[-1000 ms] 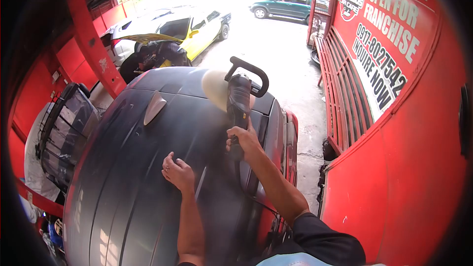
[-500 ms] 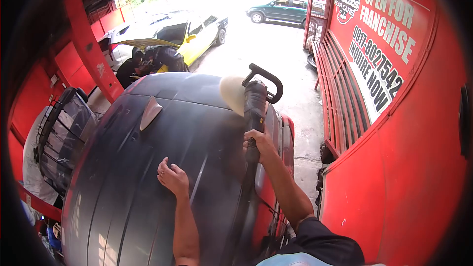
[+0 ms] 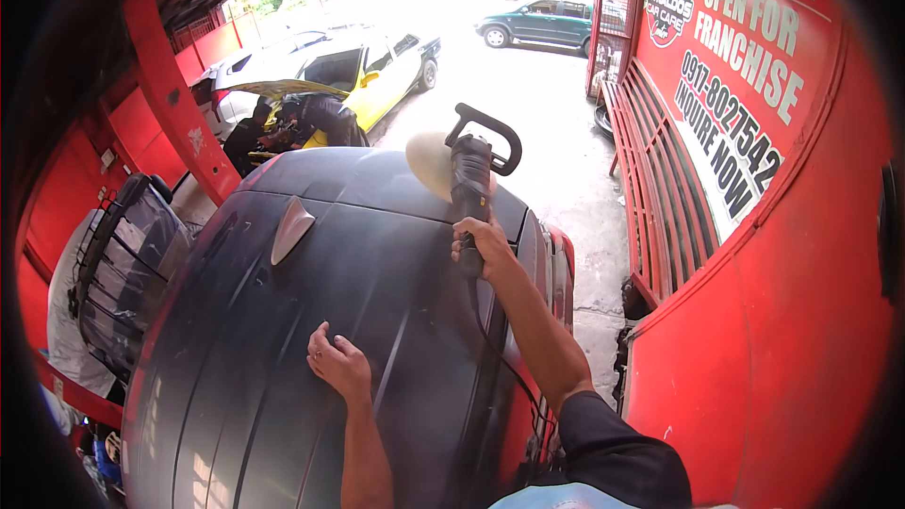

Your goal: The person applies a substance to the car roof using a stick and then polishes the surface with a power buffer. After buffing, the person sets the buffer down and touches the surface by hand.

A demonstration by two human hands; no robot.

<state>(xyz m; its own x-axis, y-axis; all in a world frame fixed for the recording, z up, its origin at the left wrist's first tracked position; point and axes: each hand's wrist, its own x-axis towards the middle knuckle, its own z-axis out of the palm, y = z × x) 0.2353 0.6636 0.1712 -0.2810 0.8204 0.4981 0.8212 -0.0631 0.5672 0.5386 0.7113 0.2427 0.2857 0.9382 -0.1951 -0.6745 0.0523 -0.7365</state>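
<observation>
My right hand (image 3: 484,245) is wrapped around the rear grip of a black car polisher (image 3: 470,179) with a D-shaped front handle. Its pale round foam pad (image 3: 429,168) is tilted on edge at the far end of the dark car roof (image 3: 320,292). From the grip, the power cord (image 3: 509,368) trails back along the roof's right side. My left hand (image 3: 340,365) is over the middle of the roof, empty, its fingers loosely bent and apart. Ahead and left of that hand stands a shark-fin antenna (image 3: 291,230).
A red wall (image 3: 745,368) and a slatted bench (image 3: 660,179) run along the right. Beyond the roof, people (image 3: 320,120) lean under the raised hood of a yellow car (image 3: 377,94). A red post (image 3: 176,94) and a roof rack (image 3: 123,273) are at left.
My right hand has moved the polisher left and farther forward across the roof. My left hand shows slightly lower in the view, still empty.
</observation>
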